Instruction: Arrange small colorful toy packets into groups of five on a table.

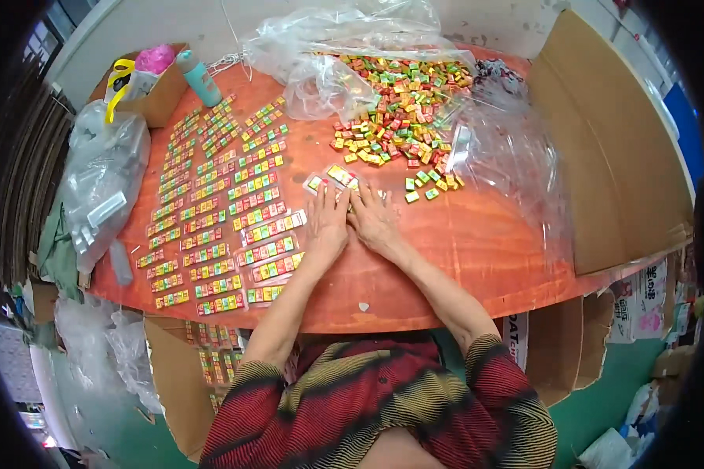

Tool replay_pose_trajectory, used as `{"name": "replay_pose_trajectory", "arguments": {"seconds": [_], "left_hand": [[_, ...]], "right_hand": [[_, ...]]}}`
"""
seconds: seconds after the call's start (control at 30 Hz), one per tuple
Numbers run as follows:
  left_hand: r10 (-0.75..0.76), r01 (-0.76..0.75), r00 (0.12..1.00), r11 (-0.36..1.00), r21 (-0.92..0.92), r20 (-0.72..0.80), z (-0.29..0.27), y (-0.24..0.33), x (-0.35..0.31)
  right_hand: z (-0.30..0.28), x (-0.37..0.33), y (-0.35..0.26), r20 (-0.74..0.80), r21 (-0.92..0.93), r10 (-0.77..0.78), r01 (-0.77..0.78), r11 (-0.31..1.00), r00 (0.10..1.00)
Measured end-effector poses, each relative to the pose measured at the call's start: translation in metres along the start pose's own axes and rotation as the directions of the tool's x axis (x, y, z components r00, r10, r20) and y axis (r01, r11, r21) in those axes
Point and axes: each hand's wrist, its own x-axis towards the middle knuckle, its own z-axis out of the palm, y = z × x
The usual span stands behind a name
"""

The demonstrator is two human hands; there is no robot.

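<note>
My left hand [329, 223] and my right hand [374, 224] lie side by side near the middle of the red table. Their fingers are stretched out and pressed flat over a clear plastic strip pack [341, 175] holding small coloured boxes. Most of that pack is hidden under the fingers, so I cannot tell how full it is. Left of my left hand, many similar packs of red, yellow and green boxes [262, 248] lie in columns. Beyond my right hand is a heap of loose little boxes [403, 109], with a few stray ones [432, 184] nearer.
Clear plastic film [321, 82] covers the heap's back edge, and more film [508, 152] lies to its right. A tall cardboard panel [602, 148] bounds the right side. At the far left stand a teal bottle [200, 80] and an open carton [160, 98].
</note>
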Motion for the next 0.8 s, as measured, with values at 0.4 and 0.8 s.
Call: {"name": "replay_pose_trajectory", "arguments": {"seconds": [0.4, 0.8], "left_hand": [[0.042, -0.037, 0.995, 0.997, -0.066, 0.086, -0.008, -0.040, 0.033], [-0.109, 0.087, 0.976, 0.989, 0.119, 0.188, 0.005, -0.038, 0.051]], "right_hand": [[-0.008, 0.092, 0.009, -0.102, -0.028, -0.140, 0.138, 0.990, 0.985], [0.016, 0.151, 0.041, -0.124, -0.182, -0.352, 0.328, 0.927, 0.928]]}}
